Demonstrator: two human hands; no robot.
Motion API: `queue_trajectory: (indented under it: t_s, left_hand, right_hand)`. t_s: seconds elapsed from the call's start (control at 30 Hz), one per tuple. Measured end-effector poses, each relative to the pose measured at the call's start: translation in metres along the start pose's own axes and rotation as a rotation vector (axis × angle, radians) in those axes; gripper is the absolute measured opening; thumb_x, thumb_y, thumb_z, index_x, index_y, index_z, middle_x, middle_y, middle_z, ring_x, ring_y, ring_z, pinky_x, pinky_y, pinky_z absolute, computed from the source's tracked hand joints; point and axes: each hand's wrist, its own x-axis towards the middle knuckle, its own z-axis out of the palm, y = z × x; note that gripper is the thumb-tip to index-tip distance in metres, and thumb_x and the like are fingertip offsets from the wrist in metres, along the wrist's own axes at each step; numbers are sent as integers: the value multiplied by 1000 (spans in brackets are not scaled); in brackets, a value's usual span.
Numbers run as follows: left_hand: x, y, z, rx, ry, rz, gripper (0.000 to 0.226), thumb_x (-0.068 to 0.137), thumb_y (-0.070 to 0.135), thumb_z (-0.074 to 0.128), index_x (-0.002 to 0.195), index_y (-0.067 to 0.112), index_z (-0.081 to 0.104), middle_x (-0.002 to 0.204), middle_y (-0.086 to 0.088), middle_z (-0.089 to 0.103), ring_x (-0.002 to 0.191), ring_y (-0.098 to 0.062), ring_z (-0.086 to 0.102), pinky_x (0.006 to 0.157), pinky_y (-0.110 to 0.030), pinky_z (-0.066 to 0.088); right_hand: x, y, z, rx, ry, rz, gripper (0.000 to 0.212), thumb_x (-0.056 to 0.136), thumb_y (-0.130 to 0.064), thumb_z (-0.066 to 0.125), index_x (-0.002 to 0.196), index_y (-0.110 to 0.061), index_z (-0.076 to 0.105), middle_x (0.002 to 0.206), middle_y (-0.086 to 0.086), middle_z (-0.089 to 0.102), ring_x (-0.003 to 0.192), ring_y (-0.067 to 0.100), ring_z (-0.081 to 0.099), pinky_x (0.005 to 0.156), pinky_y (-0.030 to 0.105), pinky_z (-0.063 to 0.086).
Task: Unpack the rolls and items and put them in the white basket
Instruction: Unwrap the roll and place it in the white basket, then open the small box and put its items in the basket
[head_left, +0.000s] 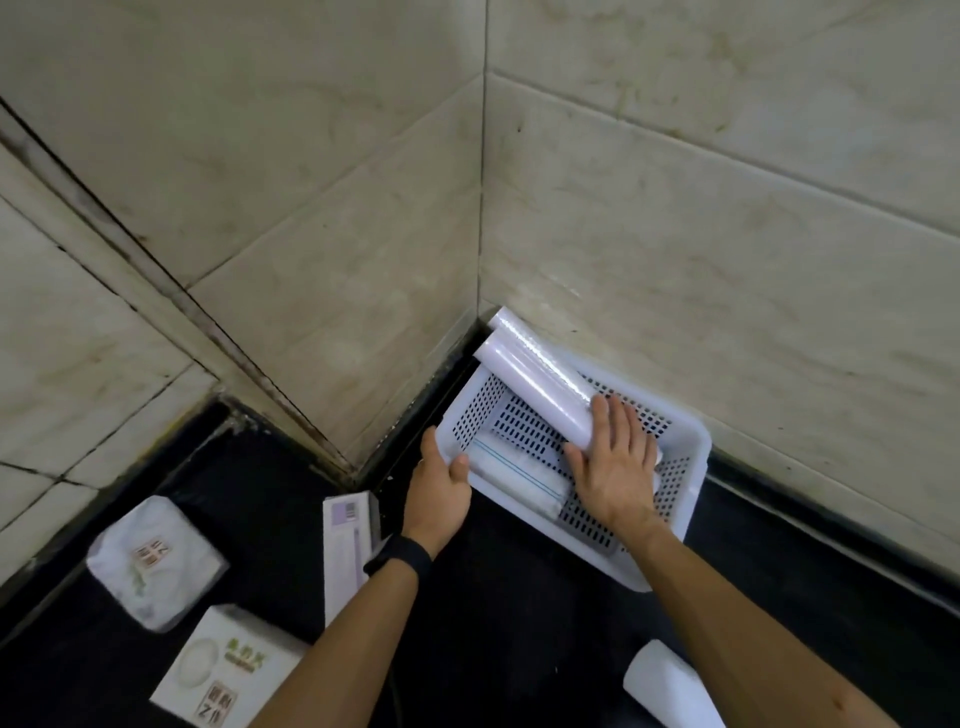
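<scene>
White basket (685, 483): on dark desk in tiled corner, left hand (441, 480) gripping its near rim. Right hand (615, 467), fingers spread flat, presses long white roll (540, 379) lying across basket; second roll (519, 475) inside.

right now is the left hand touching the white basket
Touching. The head view shows the left hand gripping the white basket at its near-left rim, thumb hooked over the edge.

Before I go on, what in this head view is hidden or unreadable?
- Near ends of the long rolls: covered by the right hand.
- White roll: cut off by the bottom edge.
- Soft white pack: motion-blurred, label unreadable.
- Narrow box: partly behind the left forearm.
</scene>
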Motion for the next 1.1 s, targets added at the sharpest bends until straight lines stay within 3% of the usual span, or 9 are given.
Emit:
queue_trajectory:
  t_s: [0.17, 0.33, 0.43, 0.6, 0.67, 0.77, 0.93, 1.0, 1.1]
  left_hand:
    - [0, 1, 1, -7, -1, -20, 58, 104, 25, 43, 154, 19, 16, 140, -11, 52, 122, -28, 54, 99, -34, 42]
    - [-2, 5, -5, 35, -34, -6, 60, 104, 29, 42, 156, 18, 12, 144, -10, 49, 125, -27, 52, 103, -33, 41]
    - [-8, 3, -13, 145, -9, 78, 61, 103, 37, 41, 155, 15, 18, 145, -11, 47, 131, -27, 47, 110, -44, 40]
    - [-41, -39, -40, 558, 260, 171, 64, 95, 42, 55, 149, 14, 36, 155, -14, 34, 144, -29, 27, 119, -46, 27]
    - [-55, -60, -52, 627, 303, 92, 74, 90, 47, 60, 150, 14, 34, 158, -16, 26, 146, -32, 20, 119, -47, 24]
    - [-69, -77, -61, 547, 258, -157, 91, 85, 51, 66, 154, 15, 19, 159, -22, 17, 144, -40, 20, 116, -50, 28]
    - [-78, -80, -63, 368, 171, -284, 97, 83, 32, 71, 155, 12, 8, 139, -27, 45, 125, -44, 45, 99, -50, 44]
    - [-86, -74, -58, 354, 142, -237, 88, 81, 30, 73, 150, 9, 23, 137, -22, 49, 122, -40, 48, 97, -47, 46]
    - [-109, -53, -45, 324, 72, -63, 62, 73, 26, 74, 127, 15, 48, 120, -10, 58, 106, -29, 56, 84, -38, 49]
  right_hand:
    - [1, 3, -14, -9, -104, -20, 77, 96, -64, 21, 156, -32, -17, 166, -2, -16, 153, 22, -10, 120, 55, -1]
    - [-3, 6, -34, 0, -160, -26, 81, 99, -47, 47, 158, -28, -5, 168, 1, -4, 154, 26, 2, 122, 53, 8]
    - [-15, -4, -49, 82, -112, -24, 80, 100, -39, 51, 160, -20, 2, 167, 6, 8, 153, 26, 9, 124, 49, 14]
    - [-89, -30, -49, 229, 68, -116, 70, 98, -35, 56, 157, -14, 24, 160, 5, 32, 150, 24, 25, 120, 47, 27]
    - [-120, -36, -39, 184, 94, -142, 68, 97, -36, 54, 156, -14, 27, 160, 4, 33, 150, 22, 25, 121, 48, 25]
    - [-149, -41, -23, 57, -11, -110, 69, 99, -41, 43, 159, -16, 19, 165, 1, 19, 153, 19, 12, 124, 47, 12]
    - [-160, -30, -12, -36, -98, -144, 73, 99, -41, 39, 160, -19, 4, 168, -2, 5, 154, 18, 5, 123, 44, -1]
    - [-158, -26, -14, -11, -145, -145, 73, 100, -45, 35, 160, -22, 0, 167, -5, -2, 154, 16, 1, 123, 41, -5]
    - [-155, -26, -27, 133, -206, -122, 72, 101, -52, 33, 160, -20, 6, 168, -3, 4, 154, 15, 2, 122, 38, -5]
